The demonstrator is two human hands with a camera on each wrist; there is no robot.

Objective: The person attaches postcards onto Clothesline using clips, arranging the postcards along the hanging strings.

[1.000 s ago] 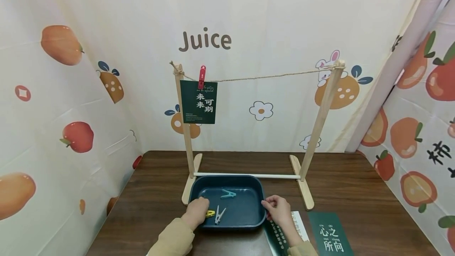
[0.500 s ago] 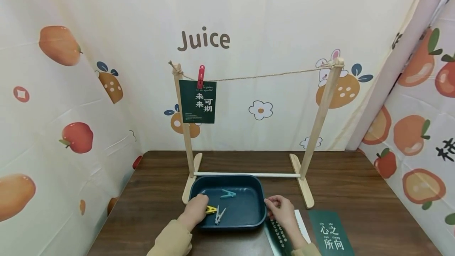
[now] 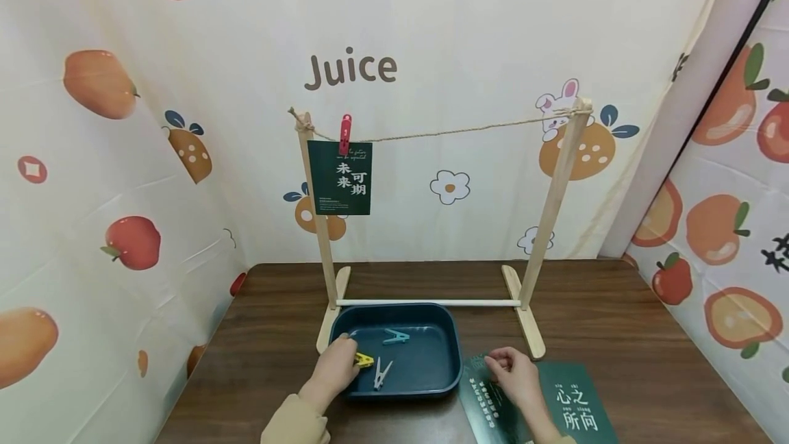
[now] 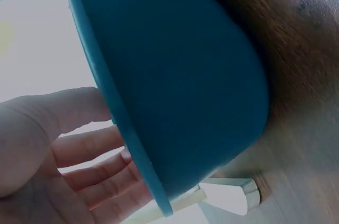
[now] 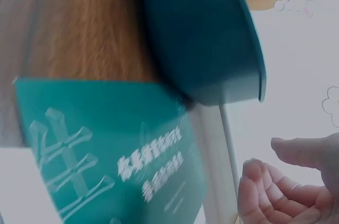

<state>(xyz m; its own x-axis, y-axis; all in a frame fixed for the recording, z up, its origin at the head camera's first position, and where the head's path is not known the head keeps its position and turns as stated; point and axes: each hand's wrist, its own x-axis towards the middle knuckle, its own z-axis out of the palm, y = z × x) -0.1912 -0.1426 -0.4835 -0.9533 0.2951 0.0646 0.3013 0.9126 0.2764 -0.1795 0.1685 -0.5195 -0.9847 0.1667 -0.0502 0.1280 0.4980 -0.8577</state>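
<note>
A dark blue tray (image 3: 425, 362) stands before the rack, holding a yellow clothespin (image 3: 365, 360), a pale grey clothespin (image 3: 378, 381) and a light blue clothespin (image 3: 397, 338). My left hand (image 3: 335, 365) is at the tray's left rim. In the left wrist view its fairly straight, spread fingers (image 4: 85, 144) pass behind that rim, so their tips are hidden. Right of the tray, my right hand (image 3: 516, 379) hovers over a dark green card (image 3: 477, 399), thumb and loosely curled fingers apart with nothing between them. Beside it lies another green card (image 3: 579, 406), partly covered by my wrist.
Behind the tray stands a wooden rack (image 3: 559, 197) with a twine line (image 3: 450, 133). On the line's left end, a red clothespin (image 3: 345, 134) holds a green card (image 3: 327, 183). A printed curtain (image 3: 450, 33) encloses the brown wooden table (image 3: 647, 334).
My right hand has left the tray's right rim and moved right, over the cards. My left hand has shifted slightly left. Tray and clothespins stay in place.
</note>
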